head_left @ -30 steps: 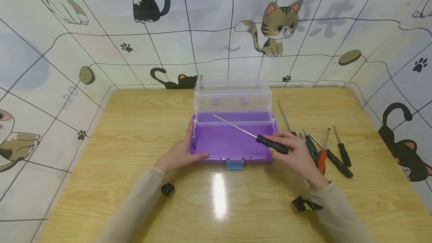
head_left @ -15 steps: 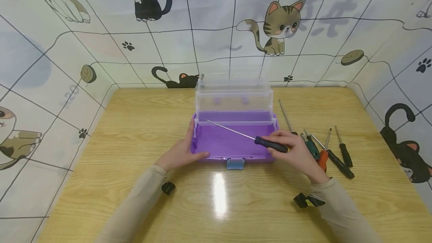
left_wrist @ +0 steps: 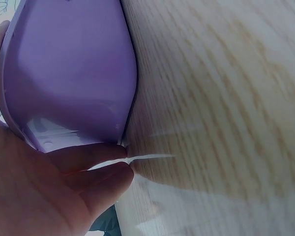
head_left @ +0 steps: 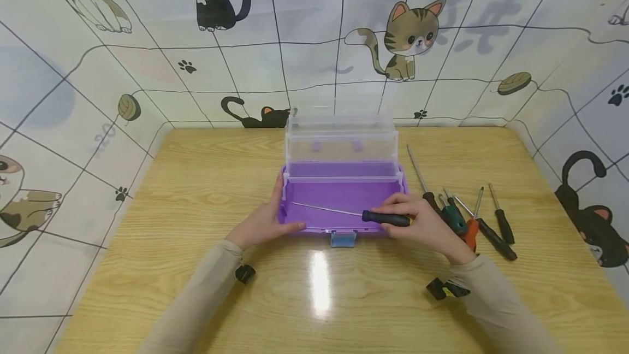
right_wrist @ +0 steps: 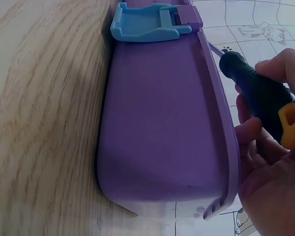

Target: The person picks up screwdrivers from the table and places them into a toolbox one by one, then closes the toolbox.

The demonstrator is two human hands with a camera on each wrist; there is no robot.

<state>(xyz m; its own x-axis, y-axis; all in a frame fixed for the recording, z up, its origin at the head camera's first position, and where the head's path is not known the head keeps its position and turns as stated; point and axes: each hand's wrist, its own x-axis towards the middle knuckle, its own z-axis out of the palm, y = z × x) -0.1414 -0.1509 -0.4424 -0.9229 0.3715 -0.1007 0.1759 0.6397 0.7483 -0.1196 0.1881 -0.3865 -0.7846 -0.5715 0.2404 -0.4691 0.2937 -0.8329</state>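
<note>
In the head view, a purple toolbox [head_left: 319, 196] stands with its clear lid [head_left: 340, 146] raised. My left hand [head_left: 262, 223] holds its left end, the thumb over the front rim and the fingers along the side wall. The left wrist view has this hand [left_wrist: 54, 191] against the purple wall. Above the front right of the box, my right hand [head_left: 422, 225] pinches a screwdriver [head_left: 386, 218] by its black handle, its long shaft pointing left over the interior. The handle's yellow end [right_wrist: 291, 125] shows in the right wrist view, just beyond the box rim.
Right of the box lie several other screwdrivers, among them a green-handled one [head_left: 454, 219], an orange one [head_left: 470, 232] and black ones [head_left: 497, 240]. A blue latch [head_left: 342, 239] hangs at the box front. A cat-patterned wall covering [head_left: 304, 70] encloses the wooden table [head_left: 196, 179].
My right hand has moved slightly left, and the screwdriver's shaft has dropped from slanting up over the box to lying nearly level, lower over its inside. The left hand stays on the box.
</note>
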